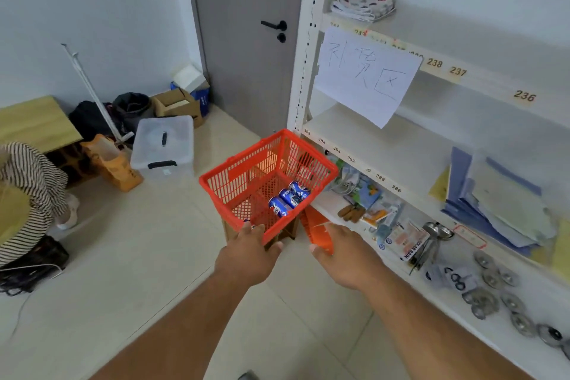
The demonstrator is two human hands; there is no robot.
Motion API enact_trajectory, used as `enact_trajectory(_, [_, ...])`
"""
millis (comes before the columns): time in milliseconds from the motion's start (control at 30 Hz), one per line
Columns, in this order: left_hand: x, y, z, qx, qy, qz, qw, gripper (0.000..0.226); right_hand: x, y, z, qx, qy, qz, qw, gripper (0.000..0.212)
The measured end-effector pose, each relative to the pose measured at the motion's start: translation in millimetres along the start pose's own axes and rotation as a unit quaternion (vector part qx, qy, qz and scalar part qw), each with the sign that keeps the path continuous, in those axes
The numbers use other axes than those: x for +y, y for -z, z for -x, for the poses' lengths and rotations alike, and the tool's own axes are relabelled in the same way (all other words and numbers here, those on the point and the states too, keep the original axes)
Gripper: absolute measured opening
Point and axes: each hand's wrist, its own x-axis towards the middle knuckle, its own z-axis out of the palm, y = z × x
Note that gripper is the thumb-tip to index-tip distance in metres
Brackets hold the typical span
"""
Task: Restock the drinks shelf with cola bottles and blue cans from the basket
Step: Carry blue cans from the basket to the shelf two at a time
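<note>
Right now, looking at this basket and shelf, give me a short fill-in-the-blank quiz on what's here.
1. The basket is coloured ____.
2. The blue cans lying in it number ____.
3. The left hand grips the basket's near ____.
4. The right hand holds the basket's folded-down orange ____.

Missing words: red; three; rim; handle

Beside the white shelf (385, 145), the left hand (246, 253) grips the near rim of a red basket (246, 182) holding blue cans (290, 197), while the right hand (345, 256) holds its orange handle (317, 233).
</note>
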Motion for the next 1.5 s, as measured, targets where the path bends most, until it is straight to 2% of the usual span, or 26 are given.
enact_trajectory(200, [1,5,-59,-0.011,0.026,0.034,0.999,0.071,-5,7,-70,-0.038,0.014,0.017,0.999,0.066])
enact_trajectory(333, [7,5,-91,-0.014,0.056,0.05,0.997,0.066,2,16,-122,-0.057,0.042,0.017,0.997,0.046])
enact_trajectory(400, [14,9,-109,-0.021,0.078,0.055,0.995,0.063,9,24,-150,-0.062,0.053,0.006,0.997,0.042])
enact_trajectory(567, [36,14,-155,-0.011,0.116,0.037,0.993,0.063,27,35,-216,-0.083,0.067,-0.016,0.994,0.043])
enact_trajectory(767, [39,0,-181,-0.029,0.159,0.099,0.982,0.052,32,38,-272,-0.119,0.088,-0.004,0.989,0.04])
enact_trajectory(967, [29,-4,-216,-0.046,0.199,0.146,0.968,0.06,27,24,-319,-0.16,0.1,0.013,0.982,0.038])
enact_trajectory(1067, [24,-8,-239,-0.06,0.206,0.216,0.952,0.044,16,29,-334,-0.168,0.092,0.036,0.981,0.036])
enact_trajectory(1200, [12,-21,-275,-0.092,0.196,0.255,0.942,0.037,10,22,-364,-0.174,0.074,0.073,0.979,0.041])
enact_trajectory(1367, [-4,-52,-313,-0.119,0.247,0.304,0.912,0.053,11,0,-397,-0.197,0.066,0.091,0.974,0.03])
enact_trajectory(1500, [-10,-87,-343,-0.113,0.322,0.357,0.87,0.069,14,-20,-421,-0.225,0.068,0.101,0.967,0.027])
